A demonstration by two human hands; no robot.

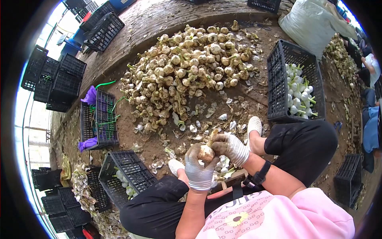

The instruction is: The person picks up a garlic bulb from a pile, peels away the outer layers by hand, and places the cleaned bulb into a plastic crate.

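Observation:
Between my two gloved hands is a garlic bulb with brownish, soil-stained skin and a short stalk pointing up. My left hand wraps round the bulb from the left and below. The fingers of my right hand close on its right side and stalk. Both gloves are white knit with dirty palms. Peeled skins lie on the ground under and around my hands. Beyond them rises a large heap of unpeeled garlic.
A black crate with clean white garlic stands at my right; another crate with white bulbs is by my left knee. A crate holds purple netting. A white sack and other people are at right.

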